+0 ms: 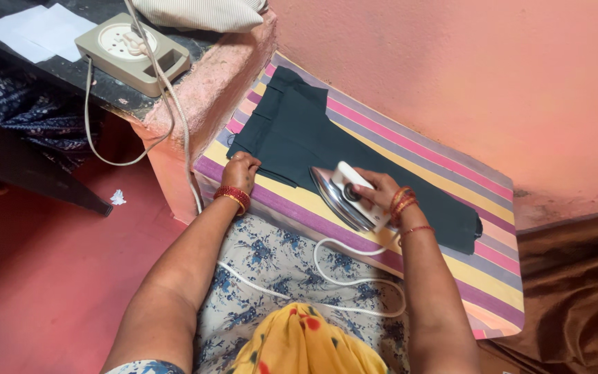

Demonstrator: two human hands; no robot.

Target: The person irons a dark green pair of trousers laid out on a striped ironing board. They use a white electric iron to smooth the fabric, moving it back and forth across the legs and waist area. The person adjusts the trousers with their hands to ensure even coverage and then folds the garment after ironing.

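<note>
**A:** Since you asked what's what, biggest first: a striped cloth (pixel 451 181) covers the padded surface by the pink wall, and a dark green garment (pixel 292 131) lies flat on it.

**B:** And the hands?

**A:** Right hand (pixel 375 188) is wrapped tight around the white handle of the iron (pixel 344 197), which sits on the garment's near edge. Left hand (pixel 241 170) presses flat on the fabric, fingers loosely spread, gripping nothing. A white cord (pixel 340 280) loops over the floral cloth below.
</note>
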